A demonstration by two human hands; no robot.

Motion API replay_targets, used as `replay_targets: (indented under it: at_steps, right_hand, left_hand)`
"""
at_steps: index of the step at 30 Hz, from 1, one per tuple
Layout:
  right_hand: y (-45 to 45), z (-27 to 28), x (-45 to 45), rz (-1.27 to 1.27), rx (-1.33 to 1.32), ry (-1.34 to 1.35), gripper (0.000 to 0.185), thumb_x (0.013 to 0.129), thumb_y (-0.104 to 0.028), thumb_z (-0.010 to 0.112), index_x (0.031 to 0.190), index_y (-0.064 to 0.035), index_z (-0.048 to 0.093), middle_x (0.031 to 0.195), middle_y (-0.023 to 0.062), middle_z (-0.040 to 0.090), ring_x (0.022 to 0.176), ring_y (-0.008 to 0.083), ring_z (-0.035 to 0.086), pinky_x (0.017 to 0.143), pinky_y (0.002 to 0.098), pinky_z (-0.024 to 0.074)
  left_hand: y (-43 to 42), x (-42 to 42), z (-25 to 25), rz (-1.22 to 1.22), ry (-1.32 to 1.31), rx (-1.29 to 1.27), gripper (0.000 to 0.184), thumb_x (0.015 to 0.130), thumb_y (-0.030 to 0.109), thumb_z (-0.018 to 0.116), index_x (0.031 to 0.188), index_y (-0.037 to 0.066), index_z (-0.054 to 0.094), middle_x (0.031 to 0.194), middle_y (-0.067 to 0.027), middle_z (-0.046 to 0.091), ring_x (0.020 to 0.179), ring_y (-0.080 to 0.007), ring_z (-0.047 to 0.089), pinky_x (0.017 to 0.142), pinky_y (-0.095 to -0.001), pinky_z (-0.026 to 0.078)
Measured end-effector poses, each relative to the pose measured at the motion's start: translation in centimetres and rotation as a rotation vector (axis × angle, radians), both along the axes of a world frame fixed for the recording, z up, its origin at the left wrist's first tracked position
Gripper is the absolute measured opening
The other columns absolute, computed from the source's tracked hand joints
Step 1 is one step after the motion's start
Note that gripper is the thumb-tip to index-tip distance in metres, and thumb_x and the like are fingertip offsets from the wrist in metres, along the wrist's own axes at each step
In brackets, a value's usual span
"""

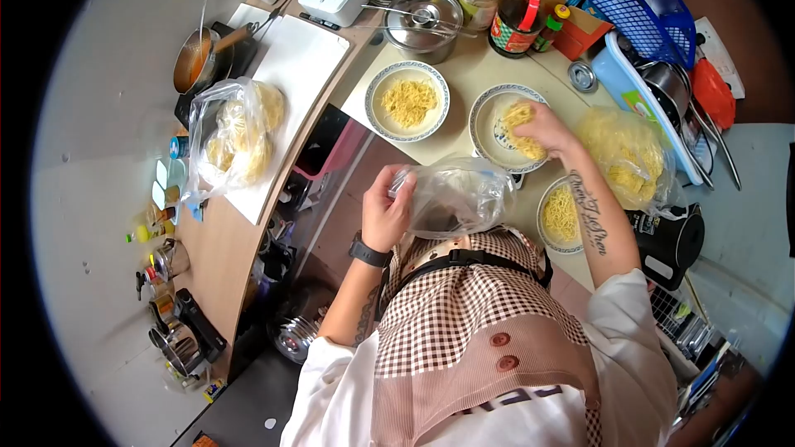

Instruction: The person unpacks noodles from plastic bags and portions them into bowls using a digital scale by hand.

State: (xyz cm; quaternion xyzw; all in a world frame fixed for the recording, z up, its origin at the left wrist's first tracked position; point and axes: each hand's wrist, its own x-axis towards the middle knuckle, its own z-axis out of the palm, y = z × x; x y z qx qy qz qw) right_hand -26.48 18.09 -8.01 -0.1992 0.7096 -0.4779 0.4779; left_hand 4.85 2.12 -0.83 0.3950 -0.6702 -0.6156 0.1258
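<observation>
My left hand [387, 207] grips the edge of a clear plastic bag [464, 199], which hangs in front of my apron and looks empty. Over a patterned bowl [487, 149], my right hand [542, 131] is closed on a clump of yellow noodles [518, 116]; part of the clump hangs down into the bowl. Another patterned bowl [378, 120], with noodles in it, stands to the left. A third bowl [544, 236] of noodles is near my right forearm. Right of my right wrist lies a plastic bag of noodles [633, 167].
Behind the bowls stand a lidded steel pot [422, 25], a jar [479, 0], a red-capped sauce bottle [517, 21] and stacked bowls. A blue basket [642, 0] and light-blue bin [638, 91] are at right. On the left counter, a bag of noodle portions [236, 136] lies on a white board [306, 54].
</observation>
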Motion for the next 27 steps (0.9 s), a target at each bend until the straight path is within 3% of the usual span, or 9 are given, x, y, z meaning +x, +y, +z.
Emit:
replay_targets:
  at_steps: [5, 9, 15, 17, 19, 21, 22, 25, 27]
  right_hand:
    - [2.6, 7.9, 1.3, 0.072, -0.21, -0.405, 0.055, 0.07, 0.003, 0.07, 0.124, 0.0009, 0.06, 0.11, 0.0107, 0.069, 0.094, 0.0171, 0.069, 0.079, 0.0323, 0.0583]
    - [2.9, 7.7, 7.2, 0.334, -0.316, -0.653, 0.054, 0.072, 0.0, 0.071, 0.125, 0.0004, 0.059, 0.109, 0.0089, 0.069, 0.097, 0.0193, 0.068, 0.084, 0.0349, 0.0576]
    - [-1.4, 3.0, 15.7, -0.251, -0.224, -0.844, 0.043, 0.097, -0.026, 0.064, 0.132, -0.0036, 0.056, 0.115, 0.0123, 0.066, 0.092, 0.018, 0.066, 0.075, 0.0314, 0.0581]
    - [-1.7, 4.6, 16.1, -0.379, 0.073, -0.617, 0.042, 0.1, -0.03, 0.059, 0.134, -0.0057, 0.055, 0.114, 0.0127, 0.066, 0.092, 0.0176, 0.065, 0.075, 0.0309, 0.0578]
    - [0.3, 4.4, 16.1, -0.036, -0.026, -0.154, 0.049, 0.099, -0.03, 0.059, 0.14, -0.0067, 0.051, 0.126, 0.0184, 0.06, 0.099, 0.0268, 0.065, 0.081, 0.0375, 0.0566]
    - [2.7, 5.8, 15.2, 0.319, -0.015, 0.46, 0.054, 0.097, -0.028, 0.06, 0.144, -0.0057, 0.047, 0.133, 0.0208, 0.054, 0.1, 0.0344, 0.064, 0.087, 0.0416, 0.055]
    - [3.1, 7.2, 14.8, 0.243, -0.022, 0.306, 0.056, 0.093, -0.028, 0.064, 0.141, -0.004, 0.049, 0.138, 0.0234, 0.051, 0.104, 0.038, 0.063, 0.096, 0.0445, 0.0506]
    - [3.5, 5.9, 14.8, 0.022, -0.02, 0.965, 0.054, 0.089, -0.033, 0.068, 0.133, -0.0022, 0.056, 0.133, 0.023, 0.058, 0.097, 0.0337, 0.066, 0.096, 0.0443, 0.0502]
    - [2.9, 4.6, 15.2, 0.12, 0.128, 0.743, 0.047, 0.084, -0.036, 0.073, 0.11, 0.0022, 0.065, 0.105, 0.0222, 0.068, 0.078, 0.0305, 0.067, 0.08, 0.0417, 0.0534]
  left_hand:
    - [1.0, -1.7, 0.6, -0.027, -0.003, -0.018, 0.022, 0.1, 0.021, 0.061, 0.105, 0.0, 0.065, 0.073, -0.0045, 0.063, 0.067, -0.0087, 0.053, 0.063, -0.0269, 0.047]
    - [2.7, -2.9, 1.4, -0.088, 0.104, 0.025, 0.025, 0.107, 0.025, 0.051, 0.11, 0.002, 0.061, 0.062, 0.0061, 0.05, 0.042, -0.0027, 0.042, 0.04, -0.0202, 0.031]
    - [5.4, -3.1, 3.3, -0.346, 0.171, -0.195, 0.024, 0.104, 0.015, 0.051, 0.113, 0.0, 0.067, 0.067, -0.0018, 0.059, 0.055, -0.0094, 0.053, 0.055, -0.0243, 0.042]
    - [4.6, -2.5, 4.5, -0.316, 0.0, -0.082, 0.022, 0.102, 0.016, 0.056, 0.114, 0.002, 0.068, 0.068, -0.0101, 0.063, 0.06, -0.0158, 0.06, 0.06, -0.0307, 0.05]
    - [3.1, -2.1, 3.2, -0.107, 0.117, 0.061, 0.031, 0.107, 0.023, 0.048, 0.115, 0.0, 0.068, 0.058, 0.0053, 0.048, 0.042, -0.0038, 0.042, 0.042, -0.0206, 0.033]
    - [1.7, -2.1, 4.2, 0.005, 0.115, 0.243, 0.036, 0.108, 0.029, 0.048, 0.117, -0.001, 0.067, 0.057, 0.0062, 0.043, 0.042, -0.0033, 0.039, 0.041, -0.0198, 0.031]
    - [1.1, -1.7, 4.3, 0.007, 0.163, 0.292, 0.039, 0.108, 0.032, 0.048, 0.118, -0.002, 0.066, 0.056, 0.0057, 0.041, 0.041, -0.0034, 0.037, 0.039, -0.0203, 0.031]
    - [0.9, -1.2, 5.1, 0.089, 0.179, 0.373, 0.038, 0.107, 0.032, 0.05, 0.118, -0.001, 0.066, 0.055, 0.0056, 0.038, 0.04, -0.0044, 0.036, 0.039, -0.0205, 0.032]
    - [1.0, -0.7, 5.5, 0.132, 0.224, 0.41, 0.035, 0.106, 0.028, 0.053, 0.12, -0.001, 0.066, 0.057, 0.0056, 0.042, 0.041, -0.0042, 0.037, 0.04, -0.02, 0.032]
